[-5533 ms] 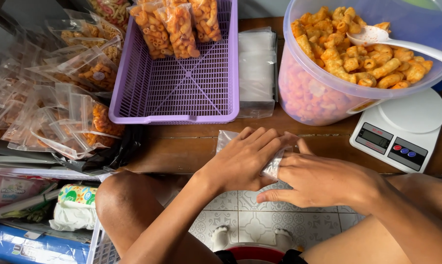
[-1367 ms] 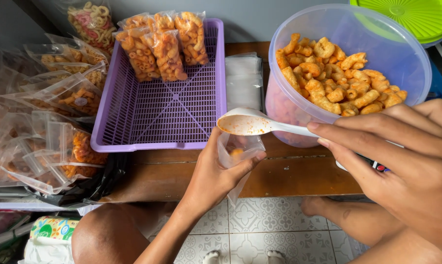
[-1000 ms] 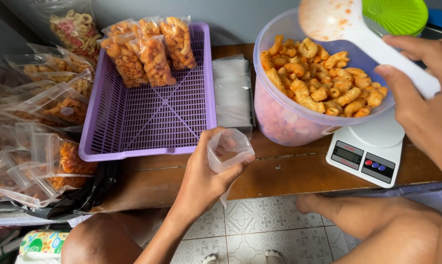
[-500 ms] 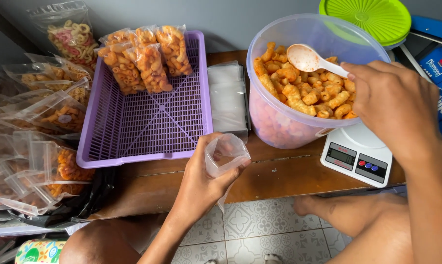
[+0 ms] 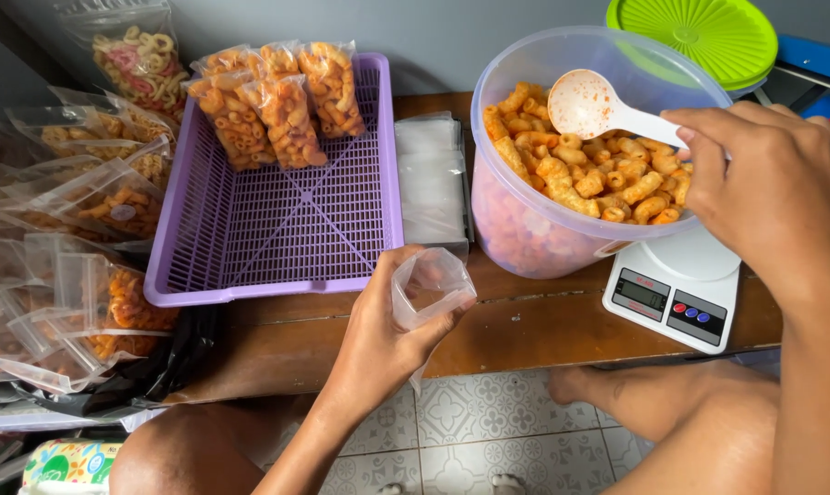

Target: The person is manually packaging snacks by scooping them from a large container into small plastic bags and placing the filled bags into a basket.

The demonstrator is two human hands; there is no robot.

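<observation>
My left hand (image 5: pixel 378 339) holds a small clear plastic bag (image 5: pixel 431 291) open in front of the wooden table edge; the bag looks empty. My right hand (image 5: pixel 768 188) grips the handle of a white plastic spoon (image 5: pixel 587 104), whose empty bowl hovers just above the orange tube-shaped snacks (image 5: pixel 589 174). The snacks fill a large clear plastic tub (image 5: pixel 525 225), which stands beside a white kitchen scale (image 5: pixel 676 293).
A purple plastic basket (image 5: pixel 277 229) holds three filled snack bags (image 5: pixel 273 101) at its far end. A stack of flat clear bags (image 5: pixel 431 179) lies between basket and tub. Several filled bags (image 5: pixel 76 229) pile at the left. A green lid (image 5: pixel 699 37) rests behind the tub.
My right hand brought the spoon down from high above the tub to the snacks. My left hand kept the opened bag at the table edge. Earlier, both hands pressed a bag flat.
</observation>
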